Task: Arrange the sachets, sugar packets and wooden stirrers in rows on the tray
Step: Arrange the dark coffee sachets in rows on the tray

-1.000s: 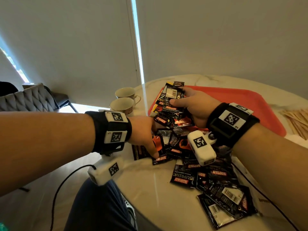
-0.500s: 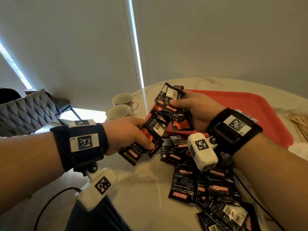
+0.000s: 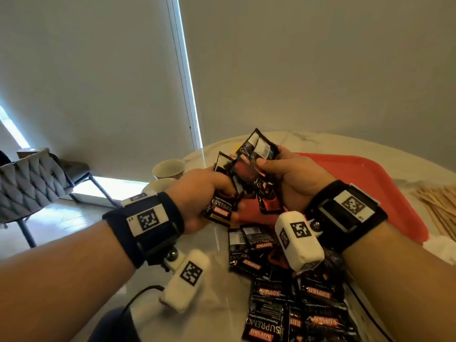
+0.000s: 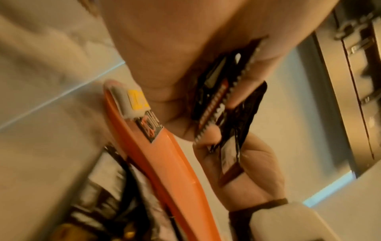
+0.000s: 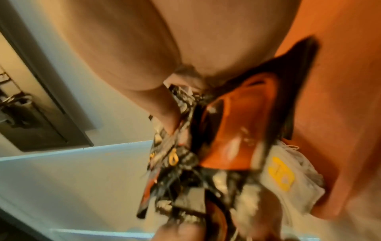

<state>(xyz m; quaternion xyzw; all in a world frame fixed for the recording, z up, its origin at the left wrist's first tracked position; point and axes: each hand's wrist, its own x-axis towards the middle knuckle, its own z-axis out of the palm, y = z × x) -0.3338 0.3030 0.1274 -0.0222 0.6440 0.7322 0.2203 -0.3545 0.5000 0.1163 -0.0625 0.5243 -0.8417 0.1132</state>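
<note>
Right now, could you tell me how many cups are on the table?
2: one cup stands left of the tray; a second cup sits just nearer, mostly hidden behind the left hand.

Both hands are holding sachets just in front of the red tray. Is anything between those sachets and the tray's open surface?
Nothing visible blocks the way. The left hand and right hand grip sachets above the tray's near left corner, and the red tray beyond shows bare surface. The wooden stirrers lie on the table right of the tray, apart from it.

"KOPIKO SUPREMO" on black sachets [image 3: 271, 324]; same on left-hand sachet [image 3: 220, 209].
</note>
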